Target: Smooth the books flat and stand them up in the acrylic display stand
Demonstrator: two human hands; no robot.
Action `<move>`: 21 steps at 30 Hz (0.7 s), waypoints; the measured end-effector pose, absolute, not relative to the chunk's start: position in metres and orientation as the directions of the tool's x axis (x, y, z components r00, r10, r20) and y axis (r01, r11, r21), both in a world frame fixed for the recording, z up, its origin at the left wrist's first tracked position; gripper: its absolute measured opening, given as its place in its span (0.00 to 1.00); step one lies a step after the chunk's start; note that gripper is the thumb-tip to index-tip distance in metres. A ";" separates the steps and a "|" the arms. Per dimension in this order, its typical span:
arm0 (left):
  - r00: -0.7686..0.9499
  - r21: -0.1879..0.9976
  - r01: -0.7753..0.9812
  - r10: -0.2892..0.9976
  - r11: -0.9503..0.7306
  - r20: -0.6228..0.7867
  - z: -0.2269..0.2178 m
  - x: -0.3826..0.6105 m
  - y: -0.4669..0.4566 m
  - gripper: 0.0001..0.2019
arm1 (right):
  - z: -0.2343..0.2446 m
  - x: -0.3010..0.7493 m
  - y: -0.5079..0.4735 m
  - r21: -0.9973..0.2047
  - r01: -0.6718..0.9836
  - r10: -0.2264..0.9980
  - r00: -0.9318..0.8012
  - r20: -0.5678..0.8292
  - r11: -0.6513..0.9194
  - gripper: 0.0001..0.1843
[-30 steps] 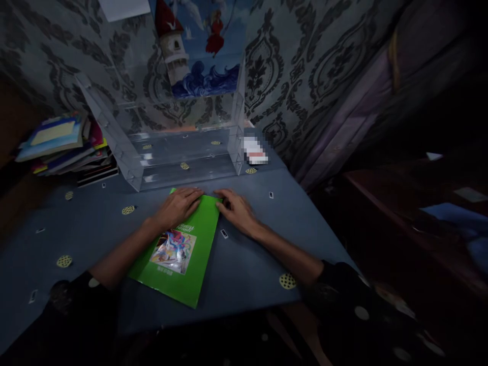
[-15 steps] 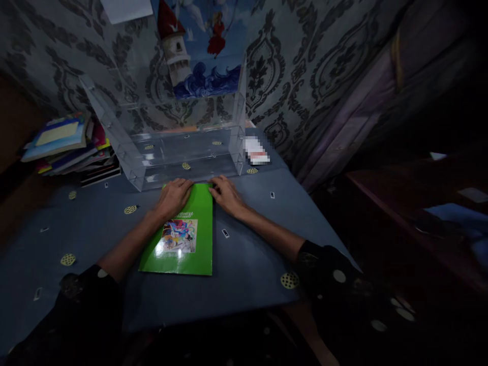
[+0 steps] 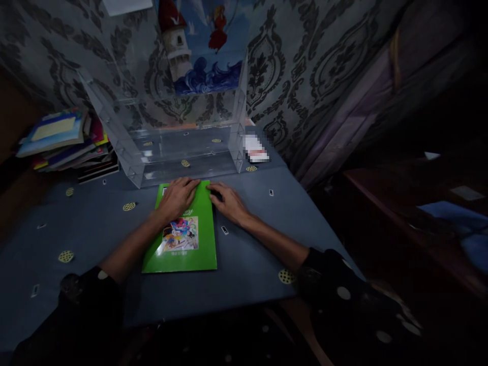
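A thin green book (image 3: pixel 183 239) with a colourful picture on its cover lies flat on the blue-grey table (image 3: pixel 244 254), its far edge close to a clear acrylic rack (image 3: pixel 171 147). My left hand (image 3: pixel 177 197) rests flat on the top of the cover, fingers stretched out. My right hand (image 3: pixel 227 201) lies at the book's upper right corner, fingers loosely spread and touching its edge. Neither hand grips anything.
A stack of books (image 3: pixel 64 145) sits at the back left. A small white and red item (image 3: pixel 254 150) lies right of the rack. Round yellow markers (image 3: pixel 65 256) and small tags (image 3: pixel 224 230) dot the table. Patterned wallpaper and a castle poster (image 3: pixel 198 46) stand behind.
The green book has been turned from a slant to lie square with the table and slid toward the rack. Both hands stayed at its top end.
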State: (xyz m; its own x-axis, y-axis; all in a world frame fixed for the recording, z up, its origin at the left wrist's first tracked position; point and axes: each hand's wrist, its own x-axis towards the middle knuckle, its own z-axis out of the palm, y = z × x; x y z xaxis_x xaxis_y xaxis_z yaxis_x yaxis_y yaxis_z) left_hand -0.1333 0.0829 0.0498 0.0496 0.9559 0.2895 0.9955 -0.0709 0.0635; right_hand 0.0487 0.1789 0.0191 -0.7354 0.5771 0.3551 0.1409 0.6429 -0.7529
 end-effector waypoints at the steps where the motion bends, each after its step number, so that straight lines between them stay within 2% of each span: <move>1: 0.026 0.057 0.997 0.958 -0.044 0.285 0.051 -0.132 0.082 0.18 | 0.018 0.048 0.181 -0.752 0.131 0.568 -0.741 0.358 0.646 0.18; 6: 0.003 0.067 0.997 0.959 -0.023 0.282 0.050 -0.130 0.080 0.18 | 0.015 0.046 0.186 -0.736 0.142 0.551 -0.757 0.350 0.662 0.19; 13: 0.155 0.150 0.968 0.951 -0.200 0.267 0.045 -0.129 0.078 0.21 | 0.015 0.051 0.175 -0.692 0.197 0.556 -0.758 0.342 0.695 0.23; 21: 0.157 0.168 0.966 0.962 -0.197 0.224 0.048 -0.127 0.074 0.21 | 0.016 0.053 0.172 -0.683 0.232 0.563 -0.766 0.311 0.693 0.23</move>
State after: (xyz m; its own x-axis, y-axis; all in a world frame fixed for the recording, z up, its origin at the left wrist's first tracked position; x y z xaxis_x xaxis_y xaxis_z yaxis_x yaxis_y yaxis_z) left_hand -0.1268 0.0742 0.0484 0.1566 0.9619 0.2241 0.9659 -0.1965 0.1685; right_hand 0.0533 0.1717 0.0162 -0.7655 0.5632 0.3111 0.2320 0.6926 -0.6830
